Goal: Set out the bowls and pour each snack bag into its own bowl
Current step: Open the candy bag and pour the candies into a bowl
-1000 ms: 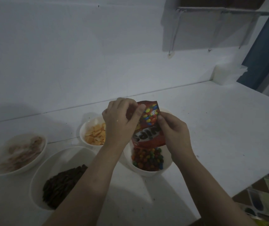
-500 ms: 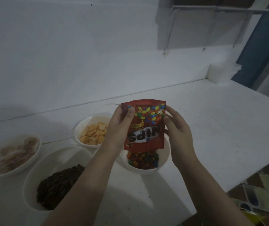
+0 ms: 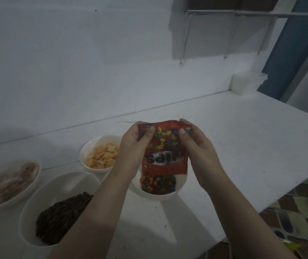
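Red glossy candy bag upside down, mouth over white round bowl of coloured candies. Left hand pinches bag's upper left corner, right hand pinches upper right corner. To left: white bowl of yellow crackers, white bowl of dark brown snack, white bowl of pale brown snack, all on white table.
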A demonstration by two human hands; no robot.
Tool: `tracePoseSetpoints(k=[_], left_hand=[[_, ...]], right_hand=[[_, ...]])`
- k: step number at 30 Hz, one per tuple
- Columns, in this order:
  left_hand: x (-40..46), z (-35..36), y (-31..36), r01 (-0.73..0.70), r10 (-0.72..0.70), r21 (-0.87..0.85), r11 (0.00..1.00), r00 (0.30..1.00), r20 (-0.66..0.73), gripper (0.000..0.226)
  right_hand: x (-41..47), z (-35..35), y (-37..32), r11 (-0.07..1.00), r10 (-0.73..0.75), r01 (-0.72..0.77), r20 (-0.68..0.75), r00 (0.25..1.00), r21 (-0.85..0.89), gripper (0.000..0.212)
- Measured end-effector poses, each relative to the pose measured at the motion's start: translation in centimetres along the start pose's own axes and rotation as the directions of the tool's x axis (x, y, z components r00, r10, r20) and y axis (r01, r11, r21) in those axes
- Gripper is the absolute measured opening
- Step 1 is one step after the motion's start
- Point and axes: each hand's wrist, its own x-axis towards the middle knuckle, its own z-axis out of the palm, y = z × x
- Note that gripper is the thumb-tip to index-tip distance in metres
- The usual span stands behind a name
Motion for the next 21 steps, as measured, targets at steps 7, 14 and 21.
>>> tracePoseSetpoints(k=[7,14,21], left_hand=[[0.0,0.0,-0.4,-0.045,0.045,-0.001,0.999,0.998,-0.031,0.018],[-0.5,0.2,0.0,-0.067,0.067,-0.008,0.998,0.997,-0.045,0.018],[-0.8,-1.4,-1.8,0.023,-0.098,0.262,0.965,0.957,0.274,0.028]], right_hand=[[0.1,-0.4,-0.5,0.993,-0.038,0.031,-0.065,0.997,-0.114,0.022],[-0.3,-0.1,-0.6,0.995,0.034,-0.035,-0.012,0.999,-0.091,0.022],[-0.2,-0.1,-3.1,0.991,-0.056,0.073,-0.145,0.988,0.116,0.017]])
